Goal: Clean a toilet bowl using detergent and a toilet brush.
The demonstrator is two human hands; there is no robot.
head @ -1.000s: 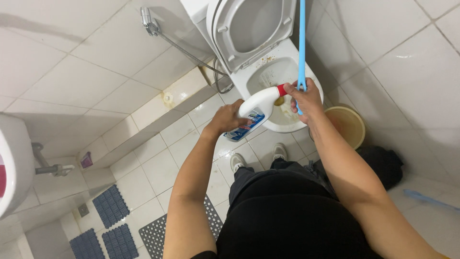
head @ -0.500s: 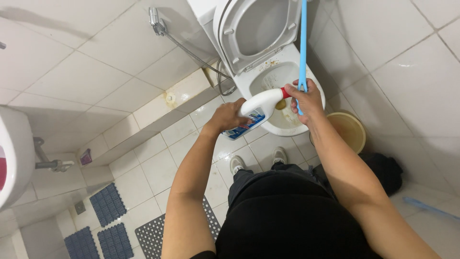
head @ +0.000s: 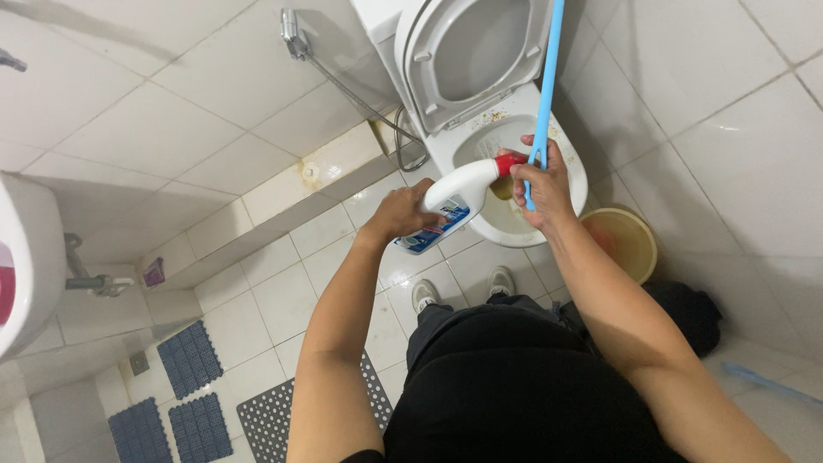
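My left hand (head: pixel 403 212) grips a white cleaner bottle (head: pixel 453 202) with a blue label and a red cap (head: pixel 509 162), tilted with its neck over the toilet bowl (head: pixel 519 150). My right hand (head: pixel 538 180) holds the thin blue handle of a toilet brush (head: pixel 544 90) upright, and its fingers touch the red cap. The brush head is hidden behind the hand. The toilet seat and lid (head: pixel 476 47) are raised. The bowl's rim shows brown stains.
A yellow bucket (head: pixel 623 240) stands right of the toilet, with a dark cloth (head: pixel 690 313) near it. A spray hose (head: pixel 343 81) hangs on the tiled wall. A sink (head: pixel 26 257) is at the left. Perforated mats (head: pixel 189 360) lie on the floor tiles.
The view has shifted slightly. Both hands stay over the bowl, the bottle still tilted and the right fingers still at the red cap.
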